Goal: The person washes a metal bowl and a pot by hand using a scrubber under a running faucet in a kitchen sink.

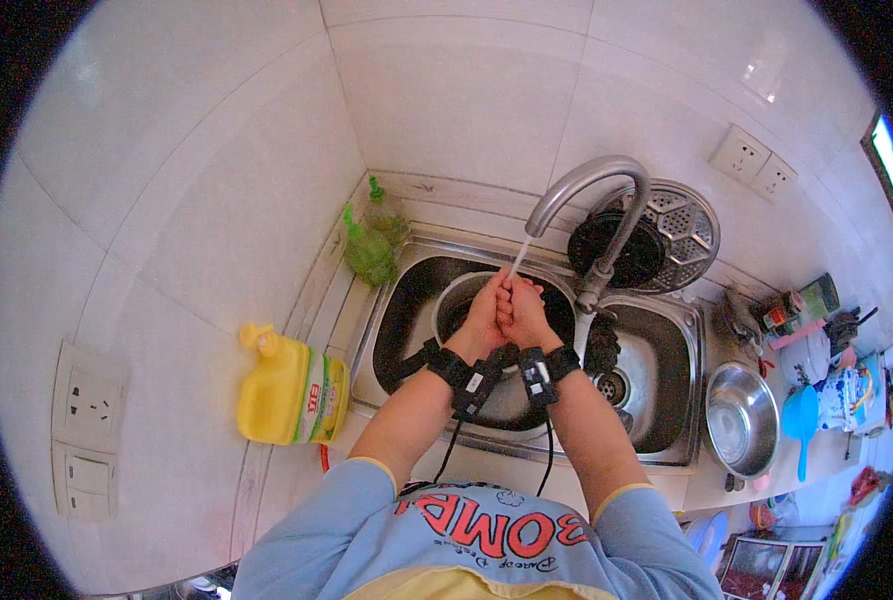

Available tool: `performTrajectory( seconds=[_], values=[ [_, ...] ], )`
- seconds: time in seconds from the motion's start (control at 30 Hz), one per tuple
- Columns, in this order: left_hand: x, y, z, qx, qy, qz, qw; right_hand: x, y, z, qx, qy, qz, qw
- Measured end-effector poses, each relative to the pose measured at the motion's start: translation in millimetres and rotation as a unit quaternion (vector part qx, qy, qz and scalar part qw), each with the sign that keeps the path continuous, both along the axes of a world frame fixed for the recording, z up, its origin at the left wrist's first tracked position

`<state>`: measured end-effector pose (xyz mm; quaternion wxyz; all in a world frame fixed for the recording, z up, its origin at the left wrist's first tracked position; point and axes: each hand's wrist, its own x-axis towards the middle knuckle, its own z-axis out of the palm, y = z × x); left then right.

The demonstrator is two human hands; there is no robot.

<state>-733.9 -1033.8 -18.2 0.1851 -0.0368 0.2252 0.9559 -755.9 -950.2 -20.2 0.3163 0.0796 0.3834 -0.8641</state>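
My left hand (485, 309) and my right hand (527, 309) are pressed together under the faucet (587, 169), fingers curled against each other. A thin stream of water (520, 257) falls onto the fingertips. Whatever lies between the palms is hidden, so I cannot tell if anything is held. Beneath the hands, in the left basin of the stainless steel double sink (364, 375), sits a round metal pot (440, 306), partly covered by my hands and wrists. Black straps with small devices are on both wrists, with cables running back toward my shirt.
Two green pump bottles (371, 253) stand in the back left corner, a yellow jug (275, 390) left of the sink. A perforated steel rack (690, 232) leans behind the faucet. Dark material (603, 343) lies in the right basin. Further right are a steel bowl (743, 420) and blue ladle (800, 416).
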Motion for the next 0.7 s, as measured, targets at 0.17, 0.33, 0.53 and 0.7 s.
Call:
performTrajectory(
  seconds=[0.17, 0.33, 0.53, 0.7],
  values=[
    [-4.2, 6.1, -6.5, -0.025, -0.032, 0.054, 0.998, 1.1, -15.7, -7.0, 0.435, 0.34, -0.081, 0.83],
    [-2.7, 1.7, -18.0, -0.051, -0.074, 0.072, 0.993, 10.6, -12.2, 18.8, 0.528, 0.377, -0.014, 0.761],
    [-23.0, -5.8, -21.4, -0.814, 0.32, 0.093, 0.476, 17.2, -2.1, -14.4, 0.219, 0.252, 0.021, 0.943],
    [-18.6, -9.9, -11.8, -0.762, 0.457, 0.224, 0.4, -2.3, -9.4, -10.4, 0.315, 0.177, 0.001, 0.933]
  ],
)
